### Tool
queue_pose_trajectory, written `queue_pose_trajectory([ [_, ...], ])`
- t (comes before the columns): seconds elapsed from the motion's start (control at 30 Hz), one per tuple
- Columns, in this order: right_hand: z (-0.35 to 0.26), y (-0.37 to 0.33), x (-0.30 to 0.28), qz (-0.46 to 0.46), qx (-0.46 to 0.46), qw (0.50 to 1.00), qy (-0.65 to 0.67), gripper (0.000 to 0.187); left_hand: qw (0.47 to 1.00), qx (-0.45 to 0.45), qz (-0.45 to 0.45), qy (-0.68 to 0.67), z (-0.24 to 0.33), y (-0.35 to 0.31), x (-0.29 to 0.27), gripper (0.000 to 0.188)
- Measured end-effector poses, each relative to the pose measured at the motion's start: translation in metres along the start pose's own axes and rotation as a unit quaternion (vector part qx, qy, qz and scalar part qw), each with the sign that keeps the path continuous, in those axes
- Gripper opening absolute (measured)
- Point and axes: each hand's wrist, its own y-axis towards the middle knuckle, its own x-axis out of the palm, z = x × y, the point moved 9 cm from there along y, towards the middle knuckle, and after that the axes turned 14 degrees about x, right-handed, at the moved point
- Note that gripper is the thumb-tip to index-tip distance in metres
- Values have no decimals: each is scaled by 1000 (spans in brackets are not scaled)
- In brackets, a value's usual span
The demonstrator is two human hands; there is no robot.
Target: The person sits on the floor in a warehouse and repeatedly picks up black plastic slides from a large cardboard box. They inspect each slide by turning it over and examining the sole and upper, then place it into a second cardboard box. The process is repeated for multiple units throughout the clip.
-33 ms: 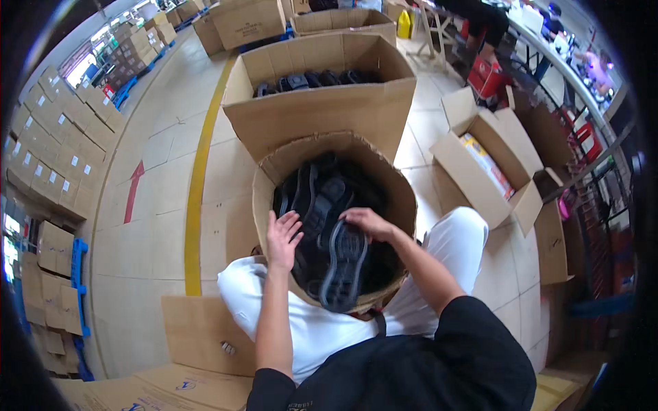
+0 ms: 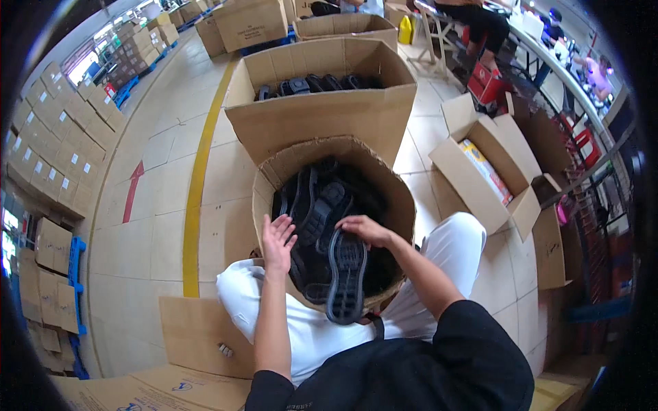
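Between my knees stands a cardboard carton [image 2: 271, 175] filled with black shoe soles [image 2: 322, 205]. My right hand [image 2: 370, 231] pinches one black shoe sole [image 2: 347, 274] by its far end. That sole hangs toward me over the carton's near rim, its ridged, hollowed side facing up. At the carton's left side, my left hand [image 2: 277, 245] is held with the palm turned up and the fingers apart, holding nothing. Other soles lie jumbled in the carton at various angles, and those deeper down are too dark to make out.
Just beyond is a larger carton [image 2: 319, 123] with more black soles. An open box [image 2: 473, 181] holding a colourful package sits to the right. Flattened cardboard [image 2: 202, 335] lies at my left, near a yellow floor line [image 2: 200, 178]. Stacked boxes [image 2: 55, 151] stand far left.
The sole in my right hand has swung slightly right and nearer to me, its near end now lower. My left hand has shifted a little left. Both hands keep their state.
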Motion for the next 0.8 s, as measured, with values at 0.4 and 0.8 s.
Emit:
queue_pose_trajectory([
  [0.4, -269, -115, -162, 92, -364, 815, 441, 46, 999, 25, 35, 0, 8, -5, -13, 46],
  [0.8, -275, -152, -84, 269, -466, 833, 130, 21, 1000, 4, 9, 12, -1, -11, -1, 39],
])
